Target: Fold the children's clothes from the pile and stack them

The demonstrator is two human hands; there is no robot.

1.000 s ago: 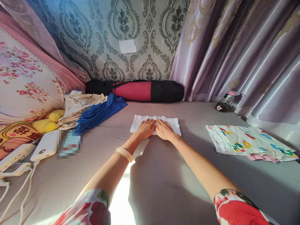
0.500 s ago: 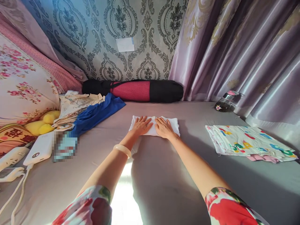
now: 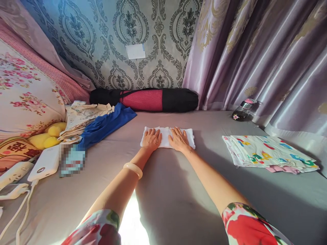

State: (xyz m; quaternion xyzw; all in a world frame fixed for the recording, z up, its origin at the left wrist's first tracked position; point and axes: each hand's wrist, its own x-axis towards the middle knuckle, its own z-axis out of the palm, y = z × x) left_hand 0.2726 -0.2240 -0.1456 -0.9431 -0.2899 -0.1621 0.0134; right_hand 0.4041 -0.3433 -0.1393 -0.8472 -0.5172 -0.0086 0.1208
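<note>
A white folded cloth (image 3: 165, 139) lies flat on the grey bed sheet (image 3: 178, 190) in the middle of the view. Pressed on its left part is my left hand (image 3: 152, 139), open, palm down, with a pale bangle (image 3: 133, 169) on the forearm. My right hand (image 3: 179, 139) rests flat on the right part, fingers spread and pointing away from me. A strip of the white cloth shows between the two hands, and its far and outer edges stick out past them.
To the left lie blue clothing (image 3: 107, 124), pale garments (image 3: 84, 117), a yellow plush thing (image 3: 49, 134) and a white power bank (image 3: 44, 165) with cables. A black-and-red roll bag (image 3: 143, 99) lies along the wall. At right are folded patterned cloths (image 3: 270, 153) and a bottle (image 3: 242, 110).
My left hand has shifted slightly left on the white cloth, so the hands are further apart. The right hand stays nearly in place, and the view has moved slightly.
</note>
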